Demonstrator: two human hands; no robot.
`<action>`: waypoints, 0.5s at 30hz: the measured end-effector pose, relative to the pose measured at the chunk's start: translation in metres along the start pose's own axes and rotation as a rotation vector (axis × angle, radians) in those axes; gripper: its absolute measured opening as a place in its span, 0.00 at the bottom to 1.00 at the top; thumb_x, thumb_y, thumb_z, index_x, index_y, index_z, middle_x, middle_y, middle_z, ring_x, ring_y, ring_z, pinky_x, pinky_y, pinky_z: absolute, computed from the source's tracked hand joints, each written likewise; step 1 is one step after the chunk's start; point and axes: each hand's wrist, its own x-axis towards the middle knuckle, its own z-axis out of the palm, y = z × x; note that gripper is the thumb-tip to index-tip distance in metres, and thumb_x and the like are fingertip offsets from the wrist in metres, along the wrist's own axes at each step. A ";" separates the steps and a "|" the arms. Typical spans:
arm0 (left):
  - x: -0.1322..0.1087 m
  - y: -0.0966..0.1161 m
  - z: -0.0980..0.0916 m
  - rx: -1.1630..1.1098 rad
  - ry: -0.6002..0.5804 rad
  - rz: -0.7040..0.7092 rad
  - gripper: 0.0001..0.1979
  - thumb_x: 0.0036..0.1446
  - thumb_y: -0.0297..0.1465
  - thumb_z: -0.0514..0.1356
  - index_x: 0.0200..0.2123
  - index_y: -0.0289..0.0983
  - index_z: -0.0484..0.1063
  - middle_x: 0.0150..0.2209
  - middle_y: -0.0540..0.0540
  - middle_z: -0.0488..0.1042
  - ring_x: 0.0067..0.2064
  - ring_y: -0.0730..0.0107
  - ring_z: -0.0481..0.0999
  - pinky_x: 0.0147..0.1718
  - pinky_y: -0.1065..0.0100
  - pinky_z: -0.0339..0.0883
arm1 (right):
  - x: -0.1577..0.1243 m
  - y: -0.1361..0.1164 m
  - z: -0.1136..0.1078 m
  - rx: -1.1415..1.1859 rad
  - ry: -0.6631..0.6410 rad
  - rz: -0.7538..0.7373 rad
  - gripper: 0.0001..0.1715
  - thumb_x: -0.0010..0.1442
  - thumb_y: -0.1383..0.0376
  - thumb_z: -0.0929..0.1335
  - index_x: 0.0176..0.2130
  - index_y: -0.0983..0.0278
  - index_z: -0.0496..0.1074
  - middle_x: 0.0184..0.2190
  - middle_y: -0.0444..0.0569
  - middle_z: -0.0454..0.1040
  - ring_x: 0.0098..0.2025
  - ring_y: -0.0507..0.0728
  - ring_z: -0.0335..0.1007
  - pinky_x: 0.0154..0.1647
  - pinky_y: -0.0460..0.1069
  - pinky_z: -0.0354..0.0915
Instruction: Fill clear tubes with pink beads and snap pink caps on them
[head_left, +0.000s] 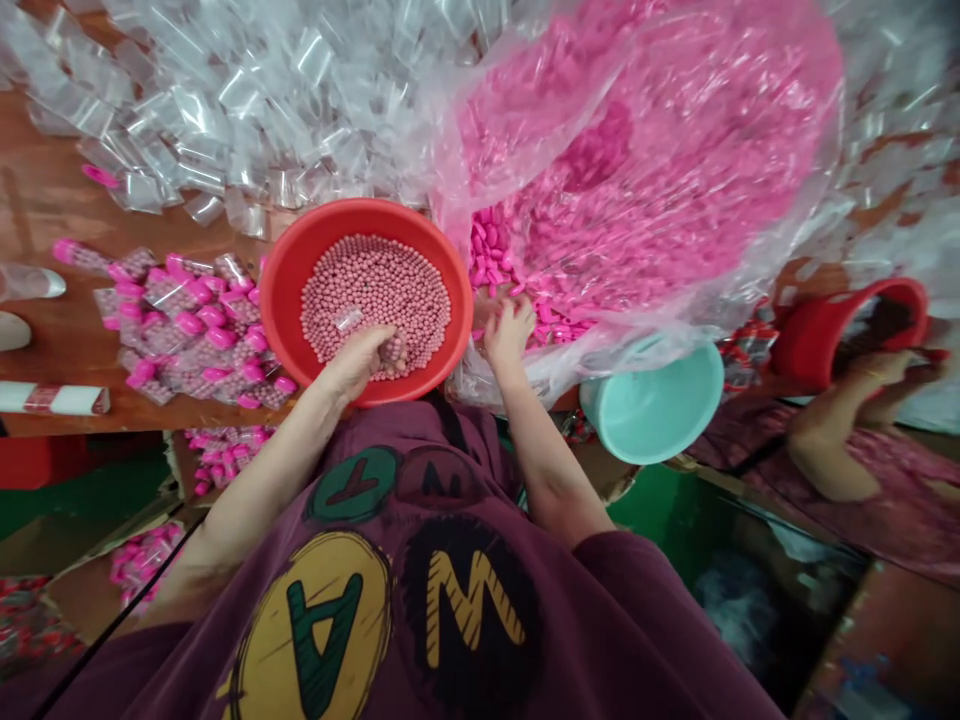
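My left hand (366, 358) is down in a red bowl (274, 300), its fingers curled round some pink beads (375, 290). Whether a container is also in its grasp, I cannot tell. Just beside the thumb, a small clear container (347, 318) lies on the beads. My right hand (511, 330) is at the mouth of a large clear plastic bag (450, 190), next to loose bright pink caps (491, 245). Its fingers are apart and bent downward, with nothing visible in them.
Clear empty containers (247, 90) are heaped at the back. Filled, pink-capped containers (199, 320) are piled left of the bowl. A turquoise bowl (652, 400) tilts at the table's front edge. On the right, another person's hands (877, 375) are by a red bucket (806, 340).
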 end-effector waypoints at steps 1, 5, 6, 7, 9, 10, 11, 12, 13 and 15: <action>0.000 -0.001 -0.001 0.004 -0.002 0.005 0.13 0.63 0.41 0.62 0.32 0.38 0.74 0.27 0.48 0.75 0.27 0.71 0.74 0.27 0.70 0.68 | -0.001 -0.004 0.005 0.029 -0.025 -0.020 0.24 0.73 0.64 0.61 0.62 0.67 0.74 0.65 0.68 0.70 0.68 0.72 0.63 0.71 0.68 0.59; -0.007 -0.003 -0.003 0.009 -0.024 0.063 0.14 0.65 0.43 0.64 0.35 0.38 0.76 0.30 0.47 0.77 0.31 0.68 0.77 0.30 0.69 0.70 | 0.021 -0.025 0.027 0.212 -0.108 0.023 0.22 0.73 0.62 0.64 0.60 0.67 0.74 0.56 0.63 0.78 0.60 0.66 0.72 0.69 0.63 0.64; -0.010 -0.002 -0.004 0.011 -0.027 0.083 0.13 0.64 0.43 0.64 0.37 0.39 0.76 0.32 0.46 0.78 0.33 0.67 0.78 0.31 0.68 0.70 | 0.028 -0.029 0.031 0.262 -0.098 0.054 0.22 0.72 0.62 0.65 0.60 0.68 0.74 0.56 0.63 0.78 0.59 0.65 0.72 0.68 0.62 0.65; -0.013 -0.002 -0.005 0.009 -0.027 0.104 0.12 0.64 0.42 0.65 0.38 0.39 0.77 0.33 0.46 0.79 0.34 0.67 0.79 0.31 0.68 0.70 | 0.035 -0.032 0.034 0.308 -0.086 0.080 0.21 0.70 0.63 0.66 0.58 0.68 0.74 0.56 0.62 0.79 0.58 0.64 0.73 0.68 0.61 0.66; -0.018 -0.002 -0.007 -0.003 -0.032 0.129 0.10 0.61 0.39 0.67 0.41 0.40 0.77 0.36 0.47 0.79 0.36 0.67 0.80 0.32 0.69 0.70 | 0.043 -0.034 0.036 0.389 -0.066 0.119 0.17 0.68 0.64 0.68 0.54 0.68 0.76 0.53 0.61 0.80 0.56 0.62 0.74 0.67 0.58 0.67; -0.020 -0.003 -0.008 -0.015 -0.035 0.135 0.10 0.60 0.36 0.67 0.43 0.40 0.77 0.36 0.47 0.80 0.36 0.68 0.80 0.31 0.69 0.70 | 0.044 -0.033 0.035 0.424 -0.054 0.137 0.16 0.67 0.65 0.69 0.51 0.68 0.77 0.52 0.60 0.80 0.55 0.62 0.75 0.66 0.58 0.68; -0.021 -0.003 -0.009 -0.028 -0.039 0.140 0.11 0.58 0.34 0.68 0.44 0.40 0.77 0.37 0.48 0.80 0.36 0.68 0.80 0.31 0.70 0.70 | 0.043 -0.031 0.032 0.459 -0.037 0.155 0.15 0.66 0.64 0.69 0.50 0.69 0.77 0.49 0.59 0.81 0.53 0.61 0.76 0.65 0.57 0.69; -0.023 -0.004 -0.010 -0.036 -0.045 0.144 0.12 0.57 0.33 0.68 0.45 0.40 0.76 0.37 0.48 0.80 0.36 0.69 0.80 0.31 0.70 0.70 | 0.040 -0.028 0.027 0.497 -0.010 0.168 0.15 0.66 0.63 0.70 0.49 0.69 0.77 0.47 0.58 0.81 0.51 0.61 0.77 0.64 0.58 0.70; -0.023 -0.004 -0.011 -0.039 -0.050 0.150 0.13 0.56 0.32 0.68 0.45 0.39 0.76 0.37 0.48 0.79 0.36 0.69 0.80 0.32 0.71 0.70 | 0.035 -0.025 0.021 0.542 0.028 0.171 0.15 0.66 0.60 0.71 0.48 0.68 0.77 0.45 0.56 0.82 0.50 0.61 0.77 0.63 0.58 0.71; -0.023 -0.005 -0.010 -0.030 -0.052 0.178 0.13 0.58 0.32 0.68 0.46 0.38 0.74 0.37 0.48 0.79 0.35 0.71 0.80 0.32 0.71 0.70 | 0.020 -0.023 0.006 0.657 0.115 0.126 0.20 0.66 0.54 0.73 0.48 0.67 0.77 0.43 0.53 0.81 0.47 0.60 0.77 0.59 0.58 0.74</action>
